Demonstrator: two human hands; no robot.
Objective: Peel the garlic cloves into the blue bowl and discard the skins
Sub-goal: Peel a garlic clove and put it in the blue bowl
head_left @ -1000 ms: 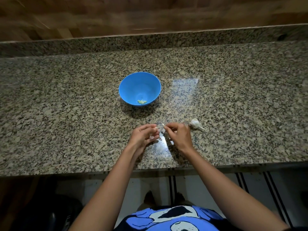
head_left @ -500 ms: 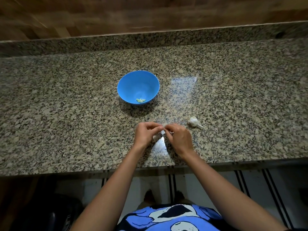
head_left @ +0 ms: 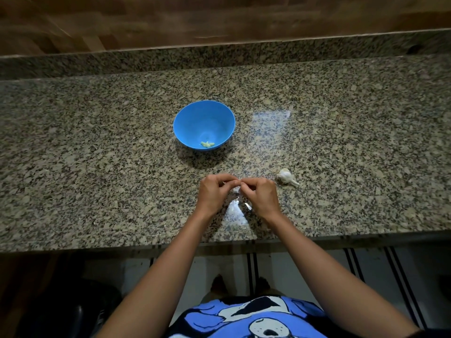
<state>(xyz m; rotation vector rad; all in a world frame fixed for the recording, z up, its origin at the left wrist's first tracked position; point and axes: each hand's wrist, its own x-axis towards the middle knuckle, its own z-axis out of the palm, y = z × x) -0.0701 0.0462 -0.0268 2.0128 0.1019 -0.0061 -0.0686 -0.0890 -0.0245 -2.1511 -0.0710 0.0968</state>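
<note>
My left hand (head_left: 213, 193) and my right hand (head_left: 261, 196) meet over the granite counter (head_left: 97, 167), fingertips pinching one garlic clove (head_left: 236, 189) between them; the clove is mostly hidden by the fingers. Bits of white skin (head_left: 234, 203) lie on the counter just below the hands. The blue bowl (head_left: 185, 123) stands beyond the hands, slightly left, with peeled pale garlic (head_left: 207, 144) at its bottom. The rest of the garlic head (head_left: 286, 176) lies on the counter just right of my right hand.
The counter's front edge (head_left: 219, 242) runs just below my wrists. A low granite backsplash (head_left: 219, 57) and a wooden wall rise behind the bowl. Below the edge, a tiled floor and a dark object at lower left show.
Both hands have closed in until their fingertips touch over the clove. The view has shifted slightly; the bowl and garlic head have not moved.
</note>
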